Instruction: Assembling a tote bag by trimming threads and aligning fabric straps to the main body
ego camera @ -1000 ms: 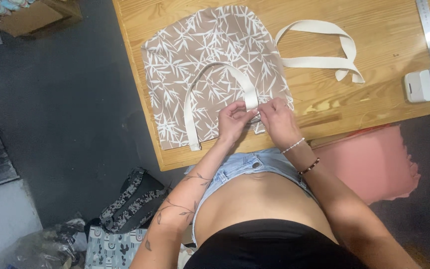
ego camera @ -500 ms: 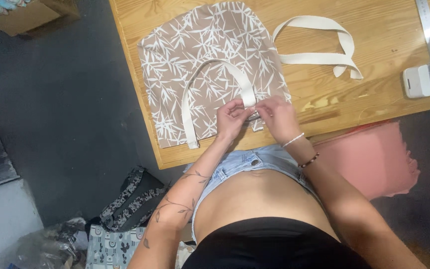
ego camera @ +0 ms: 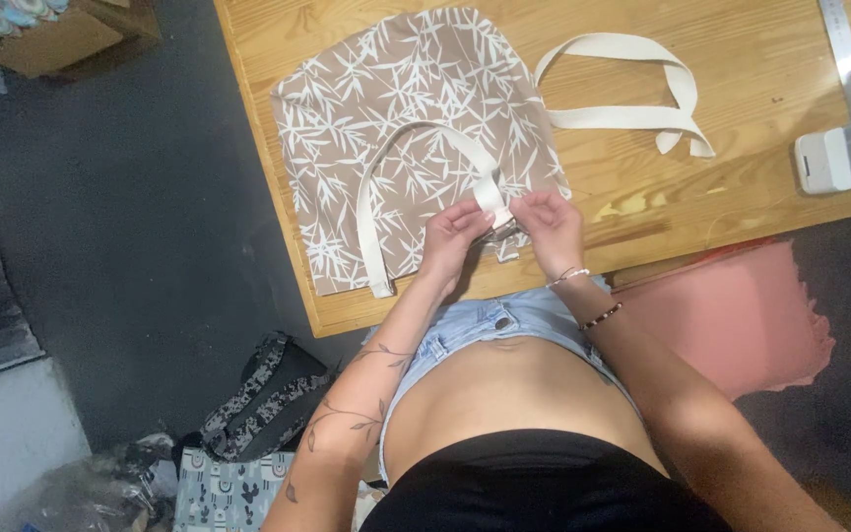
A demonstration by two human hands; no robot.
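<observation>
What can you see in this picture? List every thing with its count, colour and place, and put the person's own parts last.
fabric bag panel: 1, tan with white leaf print, flat on the table's left part
attached strap: 1, cream, looped over the panel, one end at the hands
loose strap: 1, cream, on the table right of the panel
table: 1, light wood, top of view
metal ruler: 1, silver, far right of the table
patterned bags: several, dark and pale blue, on the floor lower left
pink mat: 1, on the floor right
left hand: 1, pinching the strap end
right hand: 1, two bracelets, pinching the same end
</observation>
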